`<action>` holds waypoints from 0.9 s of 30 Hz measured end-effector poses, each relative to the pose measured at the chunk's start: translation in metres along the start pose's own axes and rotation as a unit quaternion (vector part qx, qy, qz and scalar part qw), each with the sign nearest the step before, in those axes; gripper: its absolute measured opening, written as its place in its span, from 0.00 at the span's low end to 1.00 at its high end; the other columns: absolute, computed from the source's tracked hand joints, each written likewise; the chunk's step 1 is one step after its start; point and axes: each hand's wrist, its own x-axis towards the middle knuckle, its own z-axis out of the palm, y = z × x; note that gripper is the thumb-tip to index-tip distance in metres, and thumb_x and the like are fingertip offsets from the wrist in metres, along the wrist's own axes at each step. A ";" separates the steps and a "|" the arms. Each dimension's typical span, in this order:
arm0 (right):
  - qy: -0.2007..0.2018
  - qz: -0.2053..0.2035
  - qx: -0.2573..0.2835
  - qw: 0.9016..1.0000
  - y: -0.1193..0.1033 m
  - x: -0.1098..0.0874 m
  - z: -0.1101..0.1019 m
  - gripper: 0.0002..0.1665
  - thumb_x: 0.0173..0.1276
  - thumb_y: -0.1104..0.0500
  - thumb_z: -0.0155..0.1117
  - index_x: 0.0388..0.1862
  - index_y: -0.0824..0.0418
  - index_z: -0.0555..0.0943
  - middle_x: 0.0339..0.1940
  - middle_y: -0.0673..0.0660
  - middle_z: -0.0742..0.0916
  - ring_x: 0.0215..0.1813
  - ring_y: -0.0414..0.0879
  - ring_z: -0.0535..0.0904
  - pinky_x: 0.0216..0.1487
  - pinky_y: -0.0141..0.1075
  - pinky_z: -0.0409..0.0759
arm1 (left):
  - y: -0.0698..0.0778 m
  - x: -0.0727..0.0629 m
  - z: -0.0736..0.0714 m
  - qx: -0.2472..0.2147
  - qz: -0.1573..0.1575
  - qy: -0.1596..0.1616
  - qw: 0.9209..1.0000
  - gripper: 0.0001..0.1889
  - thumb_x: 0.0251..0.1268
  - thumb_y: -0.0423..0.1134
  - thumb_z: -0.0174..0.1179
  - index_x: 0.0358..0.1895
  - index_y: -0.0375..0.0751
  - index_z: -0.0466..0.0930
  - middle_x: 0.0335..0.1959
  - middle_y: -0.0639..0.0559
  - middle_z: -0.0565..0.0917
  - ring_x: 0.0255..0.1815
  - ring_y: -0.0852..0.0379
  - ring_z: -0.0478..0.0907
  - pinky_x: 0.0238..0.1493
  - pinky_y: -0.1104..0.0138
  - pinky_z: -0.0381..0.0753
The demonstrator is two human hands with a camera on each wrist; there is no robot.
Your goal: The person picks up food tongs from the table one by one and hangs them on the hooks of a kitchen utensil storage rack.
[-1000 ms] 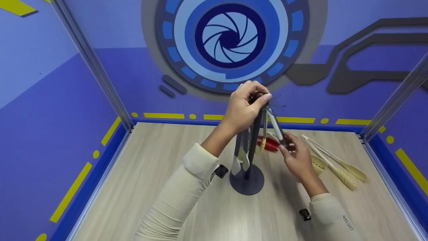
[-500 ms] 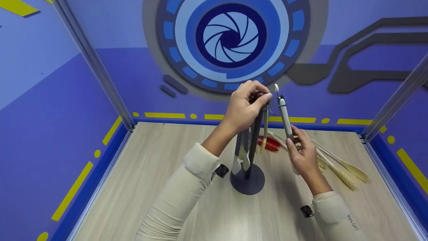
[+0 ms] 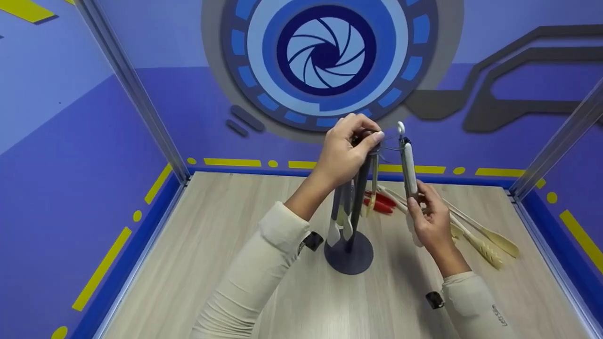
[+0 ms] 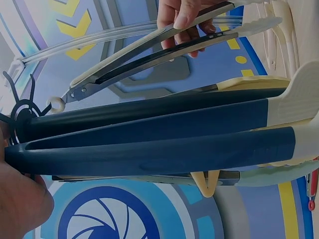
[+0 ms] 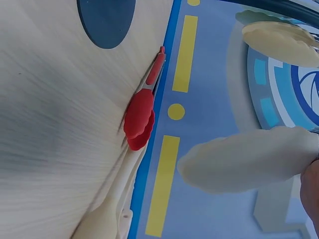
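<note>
My left hand [image 3: 341,150] grips the top of a dark utensil stand [image 3: 349,261], which stands upright on its round base. Dark blue tongs with pale heads [image 4: 164,149] hang from the stand, along with other tongs behind them. Just right of the stand, my right hand [image 3: 432,217] holds metal tongs with white-grey handle strips [image 3: 410,165] around their lower half, pull ring up and pale scalloped heads down. In the left wrist view, their ring [image 4: 56,104] is close to the stand's wire hooks [image 4: 25,107]. One scalloped head [image 5: 239,159] fills much of the right wrist view.
Red-headed tongs [image 3: 384,203] lie on the table behind the stand. To the right lie several cream utensils, including a slotted-looking pair of tongs [image 3: 487,252] and a spoon-like head [image 3: 506,245]. A patterned blue wall [image 3: 282,84] rises at the back edge.
My right hand has moved right, and the tongs' ring end has swung from the stand's top out to the right; the tongs are now more upright. My left hand stays on the stand.
</note>
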 end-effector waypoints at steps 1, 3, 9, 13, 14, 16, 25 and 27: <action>-0.001 -0.002 0.002 1.000 0.000 0.000 0.000 0.26 0.74 0.75 0.61 0.70 0.70 0.79 0.49 0.39 0.82 0.48 0.31 0.81 0.40 0.20 0.79 | 0.000 0.000 0.000 0.000 0.000 0.000 1.000 0.04 0.79 0.39 0.64 0.45 0.43 0.86 0.42 0.50 0.82 0.46 0.59 0.74 0.48 0.69 0.77; -0.001 -0.013 0.004 1.000 0.002 -0.001 -0.001 0.26 0.74 0.75 0.61 0.70 0.71 0.79 0.49 0.40 0.82 0.48 0.31 0.81 0.40 0.20 0.79 | 0.000 0.000 -0.001 -0.002 -0.001 0.000 1.000 0.04 0.79 0.39 0.64 0.45 0.43 0.86 0.41 0.50 0.81 0.46 0.58 0.74 0.48 0.69 0.77; 0.009 -0.025 -0.009 1.000 0.004 -0.003 -0.005 0.24 0.75 0.72 0.62 0.69 0.71 0.80 0.52 0.37 0.83 0.49 0.33 0.81 0.43 0.17 0.79 | 0.000 0.000 0.000 -0.005 0.001 -0.001 1.000 0.05 0.79 0.39 0.64 0.45 0.43 0.86 0.42 0.50 0.81 0.46 0.59 0.74 0.48 0.70 0.77; 0.010 -0.019 -0.013 1.000 0.004 -0.003 -0.008 0.26 0.72 0.76 0.61 0.68 0.72 0.80 0.52 0.36 0.82 0.50 0.30 0.81 0.43 0.18 0.78 | 0.000 0.000 -0.001 -0.003 0.001 -0.001 1.000 0.05 0.79 0.39 0.64 0.45 0.42 0.86 0.42 0.49 0.82 0.46 0.59 0.74 0.48 0.70 0.76; 0.009 -0.022 -0.013 1.000 0.005 -0.003 -0.009 0.26 0.72 0.76 0.61 0.68 0.72 0.80 0.52 0.37 0.82 0.50 0.30 0.81 0.42 0.18 0.78 | 0.000 -0.001 -0.001 -0.003 0.001 -0.002 1.000 0.05 0.79 0.39 0.64 0.45 0.42 0.86 0.42 0.49 0.82 0.46 0.59 0.74 0.48 0.70 0.76; 0.007 -0.029 -0.012 0.999 0.006 -0.002 -0.009 0.26 0.72 0.76 0.61 0.68 0.72 0.79 0.52 0.38 0.82 0.50 0.30 0.81 0.42 0.18 0.78 | 0.000 -0.001 -0.001 -0.003 0.001 -0.002 1.000 0.05 0.79 0.39 0.64 0.45 0.42 0.86 0.42 0.49 0.82 0.46 0.59 0.74 0.48 0.69 0.76; 0.001 -0.036 -0.017 0.999 0.006 -0.001 -0.008 0.27 0.71 0.78 0.59 0.69 0.74 0.78 0.52 0.39 0.82 0.49 0.31 0.79 0.39 0.17 0.78 | 0.000 -0.001 -0.002 -0.007 -0.002 -0.004 1.000 0.05 0.79 0.39 0.63 0.45 0.42 0.85 0.41 0.49 0.81 0.46 0.58 0.74 0.47 0.70 0.76; 0.003 -0.038 -0.020 0.999 0.006 -0.001 -0.009 0.27 0.70 0.80 0.58 0.68 0.76 0.78 0.52 0.39 0.81 0.49 0.30 0.79 0.39 0.17 0.78 | 0.000 -0.001 -0.001 -0.008 -0.004 -0.006 1.000 0.05 0.79 0.39 0.63 0.46 0.42 0.85 0.42 0.49 0.81 0.46 0.59 0.74 0.47 0.70 0.77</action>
